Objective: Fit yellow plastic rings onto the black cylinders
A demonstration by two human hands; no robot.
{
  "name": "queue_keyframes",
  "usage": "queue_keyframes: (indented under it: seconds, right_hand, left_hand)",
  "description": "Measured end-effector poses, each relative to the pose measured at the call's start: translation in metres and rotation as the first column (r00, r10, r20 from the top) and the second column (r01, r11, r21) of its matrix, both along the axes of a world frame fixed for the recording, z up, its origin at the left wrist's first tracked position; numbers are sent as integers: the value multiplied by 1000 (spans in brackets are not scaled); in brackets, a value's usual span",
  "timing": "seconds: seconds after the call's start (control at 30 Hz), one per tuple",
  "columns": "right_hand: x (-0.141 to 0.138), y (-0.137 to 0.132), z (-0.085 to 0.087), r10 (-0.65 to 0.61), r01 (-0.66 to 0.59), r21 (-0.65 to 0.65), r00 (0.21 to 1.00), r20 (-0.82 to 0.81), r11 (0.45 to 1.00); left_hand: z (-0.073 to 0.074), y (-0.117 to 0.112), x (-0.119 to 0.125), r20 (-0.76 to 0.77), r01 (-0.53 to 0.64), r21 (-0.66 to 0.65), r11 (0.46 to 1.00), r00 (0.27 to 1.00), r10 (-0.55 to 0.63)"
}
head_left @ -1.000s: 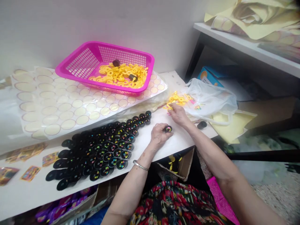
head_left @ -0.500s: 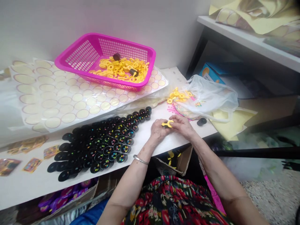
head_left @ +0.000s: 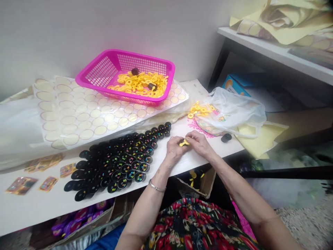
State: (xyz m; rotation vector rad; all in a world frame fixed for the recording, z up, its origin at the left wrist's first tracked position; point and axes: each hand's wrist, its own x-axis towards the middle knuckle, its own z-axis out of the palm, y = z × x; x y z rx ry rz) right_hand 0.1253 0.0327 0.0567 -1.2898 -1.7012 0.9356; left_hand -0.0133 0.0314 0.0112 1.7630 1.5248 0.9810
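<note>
The right hand (head_left: 201, 144) has come back from the loose yellow rings (head_left: 201, 109) to the left hand (head_left: 174, 149), just right of the rows of black caps (head_left: 122, 161) — both pinch one yellow ring (head_left: 184, 142), probably best kept level and pressed evenly.

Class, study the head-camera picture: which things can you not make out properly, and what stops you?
Head view: yellow piece, mostly covered by the left hand and right hand; shape unclear.
Head view: plastic bag contents, veiled by its cloudy film.
Head view: cardboard box, partly hidden by the table edge.
Head view: picture cards, prints too small to read.
</note>
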Motion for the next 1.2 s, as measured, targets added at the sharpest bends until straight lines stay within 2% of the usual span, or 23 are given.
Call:
queue_keyframes:
  seconds: [0.1, 0.23, 0.33, 0.47, 0.6, 0.7, 0.8, 0.9, 1.03, 1.2]
  right_hand:
    - [-15, 0, -4, 7, -6, 62, 1000, -9, 998]
    - [-30, 0, -11, -14, 15, 50, 999, -31, 999]
    - [-35, 0, -13, -58, 59, 10, 997, -53, 998]
    - [-35, -2, -15, -101, 97, -47, 989, -103, 994]
    - [-37, -8, -20, -154, 136, -102, 968, -200, 985]
    - [-40, -12, -23, -212, 137, -244, 925, -316, 960]
    - [-43, -16, -22, -256, 103, -383, 892, -373, 918]
    - [-44, -17, -19, -268, 94, -425, 888, -373, 900]
    - [-45, -16, -18, -299, 75, -490, 868, -396, 868]
    - [-46, -16, -21, -330, 16, -557, 820, -468, 830]
  left_hand:
    - [1, -5, -11, -14, -1, -2, 1000, 1000, 1]
    - [6, -9, -21, 48, 15, -60, 998, 999, -12]
    - [14, -11, -26, 209, 88, -146, 985, 976, -57]
    - [22, -17, -31, 492, 202, -238, 950, 869, -61]
    - [18, -21, -31, 576, 132, -296, 946, 815, 66]
    - [13, -23, -29, 601, 109, -333, 937, 790, 122]
    - [11, -24, -26, 627, 115, -323, 939, 770, 121]
    - [15, -24, -20, 631, 84, -325, 942, 761, 149]
    - [20, -24, -11, 577, -31, -338, 941, 783, 233]
    - [19, -25, -4, 552, -132, -369, 920, 765, 331]
